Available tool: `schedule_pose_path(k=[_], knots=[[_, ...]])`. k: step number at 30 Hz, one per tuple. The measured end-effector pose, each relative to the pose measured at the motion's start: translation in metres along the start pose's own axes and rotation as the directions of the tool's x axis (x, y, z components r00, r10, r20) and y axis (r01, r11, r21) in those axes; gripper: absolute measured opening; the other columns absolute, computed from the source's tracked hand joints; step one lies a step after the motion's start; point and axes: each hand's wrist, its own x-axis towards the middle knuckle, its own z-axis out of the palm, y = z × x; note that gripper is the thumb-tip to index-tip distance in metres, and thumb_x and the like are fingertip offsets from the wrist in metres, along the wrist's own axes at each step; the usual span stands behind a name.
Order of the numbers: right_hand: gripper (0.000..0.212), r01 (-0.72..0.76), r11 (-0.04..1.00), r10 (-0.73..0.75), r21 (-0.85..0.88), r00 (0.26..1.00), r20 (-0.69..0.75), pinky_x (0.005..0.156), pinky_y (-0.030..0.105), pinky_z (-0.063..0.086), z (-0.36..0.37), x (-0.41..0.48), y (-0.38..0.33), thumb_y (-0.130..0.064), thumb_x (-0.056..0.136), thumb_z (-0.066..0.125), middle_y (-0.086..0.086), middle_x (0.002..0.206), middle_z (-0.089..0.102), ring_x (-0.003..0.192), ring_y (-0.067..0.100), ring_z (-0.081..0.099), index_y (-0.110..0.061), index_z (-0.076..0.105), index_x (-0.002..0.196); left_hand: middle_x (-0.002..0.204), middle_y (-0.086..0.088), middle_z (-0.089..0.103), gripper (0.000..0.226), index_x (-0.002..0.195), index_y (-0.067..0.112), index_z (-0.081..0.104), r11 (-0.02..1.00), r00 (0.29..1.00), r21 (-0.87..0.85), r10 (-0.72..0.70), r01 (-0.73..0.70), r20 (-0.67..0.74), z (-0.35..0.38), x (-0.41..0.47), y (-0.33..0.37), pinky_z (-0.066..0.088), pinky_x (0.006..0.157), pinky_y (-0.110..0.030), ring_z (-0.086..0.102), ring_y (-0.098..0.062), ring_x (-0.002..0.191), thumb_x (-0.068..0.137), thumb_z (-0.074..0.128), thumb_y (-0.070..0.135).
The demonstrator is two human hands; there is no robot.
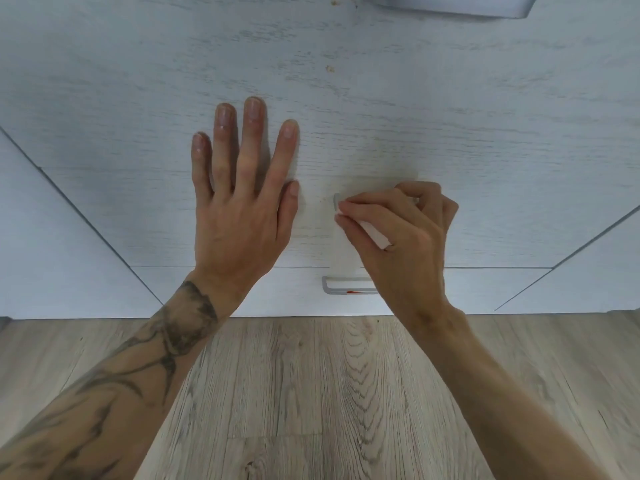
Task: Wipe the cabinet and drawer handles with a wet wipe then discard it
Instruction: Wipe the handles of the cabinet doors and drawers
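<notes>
The left hand (239, 202) lay flat against the drawer front (346, 116), its 4 fingers straight and slightly spread, thumb alongside, holding nothing. A dark tattoo ran along its forearm. Near it on the right, not touching it, the right hand (398, 233) had its fingers curled. Its thumb and forefinger pinched a white wipe (343, 251) over a handle (335, 201). Only the handle's grey left end showed past the fingertips. The wipe hung down the front from that hand, and its bottom edge reached the seam above the next panel.

On that lower panel (207, 292) sat a grey lower handle (341, 285). Its right part was hidden behind the right wrist, and 1 small red spot (351, 291) marked its bar. At the top edge of the view a top handle (450, 5) was partly cut off. A small brown speck (329, 68) clung to the front above the hands, with a few more near the top edge. Pale panels flanked the front on both sides. Below, a wood-grain floor (311, 393) showed between and beside both forearms.
</notes>
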Motion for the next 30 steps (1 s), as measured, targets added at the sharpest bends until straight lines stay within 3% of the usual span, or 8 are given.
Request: schedule_pose_path(k=[3, 9, 15, 19, 25, 30], knots=[[0.007, 0.038, 0.999, -0.038, -0.010, 0.999, -0.012, 0.095, 0.041, 0.032, -0.001, 0.001, 0.004, -0.031, 0.096, 0.081, -0.017, 0.101, 0.078, 0.103, 0.026, 0.060, -0.025, 0.084, 0.093, 0.164, -0.028, 0.030, 0.063, 0.165, 0.010, 0.023, 1.000, 1.000, 0.001, 0.000, 0.000, -0.003, 0.000, 0.000, -0.002, 0.016, 0.126, -0.061, 0.021, -0.049, 0.151, 0.112, 0.047, 0.033], [0.008, -0.045, 0.999, 0.045, -0.024, 0.999, 0.000, 0.095, 0.042, 0.030, -0.023, -0.004, 0.024, -0.033, 0.097, 0.079, -0.022, 0.107, 0.074, 0.111, 0.027, 0.055, -0.027, 0.083, 0.097, 0.165, -0.026, 0.026, 0.063, 0.165, 0.011, 0.024, 1.000, 1.000, 0.004, 0.000, 0.000, 0.004, 0.000, 0.000, -0.002, 0.015, 0.127, -0.061, 0.021, -0.050, 0.151, 0.111, 0.047, 0.033], [0.008, 0.028, 0.999, -0.028, -0.037, 0.999, 0.018, 0.094, 0.042, 0.030, -0.019, -0.001, 0.024, -0.033, 0.097, 0.079, -0.019, 0.103, 0.077, 0.107, 0.027, 0.058, -0.027, 0.084, 0.096, 0.164, -0.029, 0.030, 0.065, 0.165, 0.010, 0.021, 1.000, 1.000, 0.011, 0.003, -0.002, -0.007, 0.001, 0.000, -0.002, 0.014, 0.127, -0.061, 0.021, -0.050, 0.151, 0.112, 0.047, 0.034], [0.010, -0.030, 0.997, 0.031, -0.075, 0.999, 0.012, 0.092, 0.043, 0.031, -0.039, -0.006, 0.043, -0.034, 0.098, 0.077, -0.024, 0.110, 0.071, 0.111, 0.027, 0.054, -0.027, 0.084, 0.100, 0.164, -0.029, 0.029, 0.064, 0.166, 0.010, 0.020, 1.000, 1.000, 0.018, 0.001, -0.001, 0.000, -0.001, 0.000, -0.003, 0.011, 0.128, -0.060, 0.019, -0.050, 0.151, 0.112, 0.046, 0.034], [0.005, 0.023, 0.999, -0.022, -0.046, 0.999, 0.022, 0.092, 0.045, 0.034, -0.025, -0.003, 0.032, -0.031, 0.097, 0.079, -0.024, 0.108, 0.074, 0.108, 0.026, 0.055, -0.028, 0.084, 0.098, 0.164, -0.029, 0.029, 0.066, 0.166, 0.011, 0.016, 1.000, 1.000, 0.004, 0.010, -0.010, -0.003, 0.000, 0.000, -0.001, 0.014, 0.127, -0.061, 0.022, -0.052, 0.151, 0.112, 0.047, 0.033], [0.006, -0.028, 0.996, 0.029, -0.089, 1.000, 0.003, 0.086, 0.049, 0.039, -0.050, -0.008, 0.052, -0.024, 0.099, 0.077, -0.020, 0.112, 0.072, 0.108, 0.026, 0.052, -0.023, 0.083, 0.102, 0.164, -0.030, 0.028, 0.065, 0.166, 0.009, 0.017, 1.000, 1.000, -0.002, 0.011, -0.011, 0.000, -0.003, 0.000, -0.004, 0.012, 0.128, -0.060, 0.022, -0.052, 0.151, 0.113, 0.045, 0.034]])
